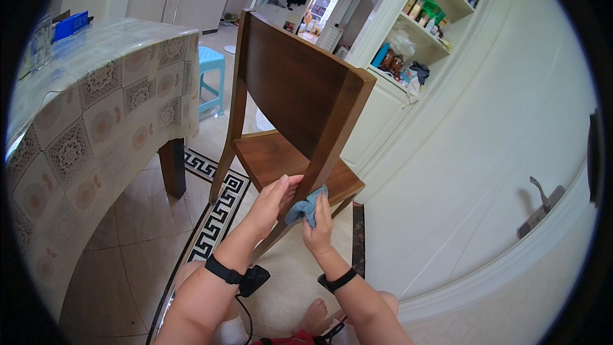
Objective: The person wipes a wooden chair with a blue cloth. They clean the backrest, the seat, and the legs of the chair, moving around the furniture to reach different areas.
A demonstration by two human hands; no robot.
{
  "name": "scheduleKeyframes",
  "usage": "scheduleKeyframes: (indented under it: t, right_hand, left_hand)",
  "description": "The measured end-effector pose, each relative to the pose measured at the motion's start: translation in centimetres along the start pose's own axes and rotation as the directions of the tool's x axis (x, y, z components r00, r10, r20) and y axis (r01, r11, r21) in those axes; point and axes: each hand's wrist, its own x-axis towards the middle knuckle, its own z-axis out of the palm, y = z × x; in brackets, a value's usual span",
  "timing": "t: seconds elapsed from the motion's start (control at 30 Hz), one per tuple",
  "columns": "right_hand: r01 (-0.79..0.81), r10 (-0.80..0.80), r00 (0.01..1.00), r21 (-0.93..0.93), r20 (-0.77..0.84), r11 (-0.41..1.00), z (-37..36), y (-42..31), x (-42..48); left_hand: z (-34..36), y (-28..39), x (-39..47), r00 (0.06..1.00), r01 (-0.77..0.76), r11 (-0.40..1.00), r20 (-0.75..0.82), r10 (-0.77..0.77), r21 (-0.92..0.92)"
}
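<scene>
In the head view, a brown wooden chair (297, 76) stands with its back towards me, slightly turned. My right hand (318, 225) holds a blue-grey cloth (306, 208) against the chair's near rear post, around seat height. The cloth is bunched and wraps partly around the post. My left hand (273, 203) is at the left side of that same post, its fingers bent towards the wood. Whether those fingers grip the post or only rest on it cannot be told. The wooden seat (270, 155) shows below the backrest.
To the left is a table with a patterned tablecloth (105, 91) and a dark leg (172, 167). A light-blue plastic stool (210, 76) stands behind it. White shelves (431, 33) hold several items. A white door (488, 139) with a metal handle (541, 211) is on the right.
</scene>
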Motion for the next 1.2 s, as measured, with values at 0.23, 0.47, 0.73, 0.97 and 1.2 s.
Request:
scheduleKeyframes:
  t: [0.23,0.47,0.73,0.97,1.2]
  right_hand:
    - [0.276,-0.252,0.892,0.012,-0.375,0.961,-6.1,-6.3,16.1]
    - [0.342,-0.357,0.866,-0.107,-0.349,0.934,-4.3,-7.4,21.3]
    - [0.035,-0.034,0.997,0.010,-0.070,0.999,0.6,-0.4,1.6]
    - [0.183,-0.142,0.938,0.103,-0.316,0.978,-4.7,-4.0,14.2]
    - [0.310,-0.294,0.882,-0.016,-0.369,0.951,-4.1,-7.1,21.1]
  left_hand:
    - [-1.1,-0.8,0.4,1.000,-0.014,1.000,-0.016,0.014,0.014]
    - [-0.8,-0.6,0.2,0.999,-0.023,1.000,0.029,0.023,0.006]
    - [-0.5,-0.7,0.2,0.999,-0.006,1.000,0.043,0.007,-0.018]
    - [-0.5,-0.6,0.4,1.000,-0.014,1.000,0.019,0.014,0.011]
    - [-0.8,-0.5,0.2,0.999,-0.017,1.000,0.028,0.017,0.000]
